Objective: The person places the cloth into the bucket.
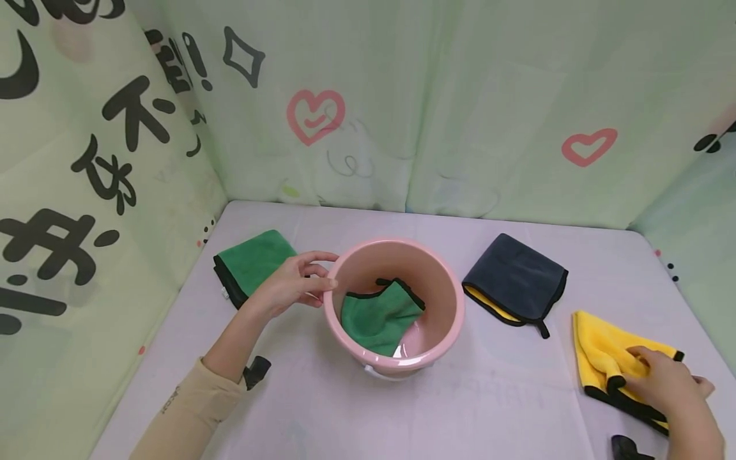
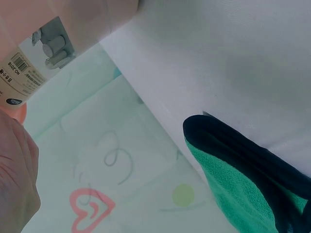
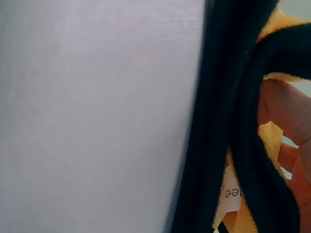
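A pink bucket (image 1: 451,313) stands mid-table, holding a crumpled green cloth (image 1: 376,322) with black edging. My left hand (image 1: 290,284) grips the bucket's left rim, thumb and fingers at the edge. In the left wrist view the bucket's side (image 2: 97,22) bears a printed label, and part of the hand (image 2: 17,179) shows at the left. On the right, my right hand (image 1: 667,383) pinches a folded yellow cloth (image 1: 600,342) with black edging. The right wrist view shows its black border (image 3: 243,111) close up, with the thumb (image 3: 286,107) against the fabric.
Behind my left hand lies a folded green cloth (image 1: 259,255). A dark grey cloth (image 1: 514,278) with a yellow underside lies right of the bucket. Printed curtains (image 1: 489,128) surround the white-covered table (image 1: 460,415) at the back and sides.
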{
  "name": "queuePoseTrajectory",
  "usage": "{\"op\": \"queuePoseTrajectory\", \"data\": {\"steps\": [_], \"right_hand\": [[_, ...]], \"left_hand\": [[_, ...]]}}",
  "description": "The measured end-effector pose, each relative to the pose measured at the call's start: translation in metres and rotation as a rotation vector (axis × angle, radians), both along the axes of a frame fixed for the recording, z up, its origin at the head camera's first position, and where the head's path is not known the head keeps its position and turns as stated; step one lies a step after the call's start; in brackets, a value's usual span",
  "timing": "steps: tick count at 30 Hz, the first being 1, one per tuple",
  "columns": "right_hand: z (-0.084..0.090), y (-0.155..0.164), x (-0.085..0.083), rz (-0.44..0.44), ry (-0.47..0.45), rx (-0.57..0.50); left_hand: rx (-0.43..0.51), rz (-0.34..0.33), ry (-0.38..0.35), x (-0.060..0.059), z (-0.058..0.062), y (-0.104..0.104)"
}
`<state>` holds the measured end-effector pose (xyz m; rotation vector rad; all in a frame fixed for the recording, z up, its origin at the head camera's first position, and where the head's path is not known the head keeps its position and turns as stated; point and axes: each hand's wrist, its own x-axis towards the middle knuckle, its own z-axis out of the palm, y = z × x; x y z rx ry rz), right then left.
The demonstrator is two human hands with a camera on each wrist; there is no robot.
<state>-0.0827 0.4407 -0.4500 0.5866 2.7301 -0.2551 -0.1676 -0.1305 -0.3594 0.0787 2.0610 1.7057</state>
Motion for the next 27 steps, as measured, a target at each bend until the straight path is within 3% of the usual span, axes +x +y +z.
{"op": "queuePoseTrajectory", "data": {"steps": [4,15,22,27], "right_hand": [[-0.001,-0.001,-0.002,-0.007,0.002,0.025],[0.006,-0.010,0.000,0.094,0.050,0.064],[0.003,-0.011,-0.001,0.093,0.055,0.106],[0.003,-0.012,0.003,0.148,0.159,0.114]], "left_hand": [[0.007,0.000,-0.001,0.000,0.000,0.000],[0.019,0.004,-0.003,0.001,0.000,0.000],[0.021,0.007,-0.004,0.001,0.000,0.000],[0.020,0.011,-0.004,0.001,-0.001,-0.001]]}}
